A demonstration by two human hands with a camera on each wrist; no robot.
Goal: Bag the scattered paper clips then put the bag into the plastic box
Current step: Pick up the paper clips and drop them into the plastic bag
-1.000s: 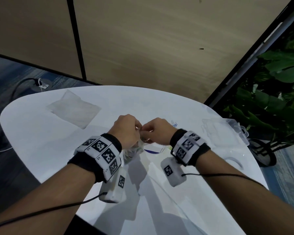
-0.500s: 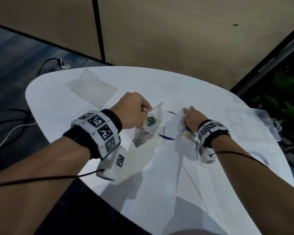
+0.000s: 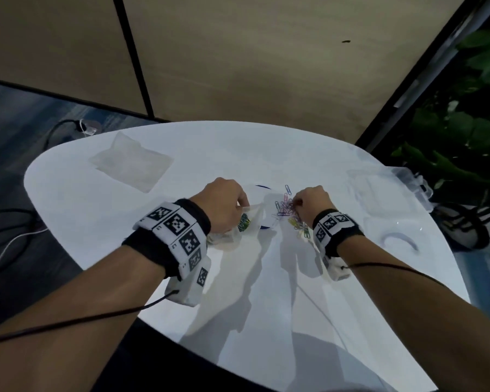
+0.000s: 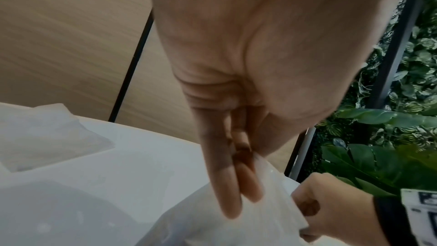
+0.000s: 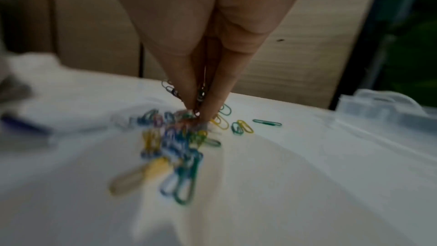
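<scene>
Right hand (image 3: 311, 203) has left the bag mouth and dropped onto the paper clips (image 3: 287, 213) piled on the table (image 3: 266, 292), fingertips (image 5: 208, 108) pinching a few. Bag (image 3: 249, 222), some clips inside, is just left of that hand, gripped at its top edge by left hand (image 3: 224, 207). Plastic box (image 3: 385, 190) well to right hand's right.

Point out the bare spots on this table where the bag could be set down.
Bare: the near table between both forearms, and the strip between the flat bags and left hand. Crowded: paper clips by the right hand; the plastic box fills the right edge.
</scene>
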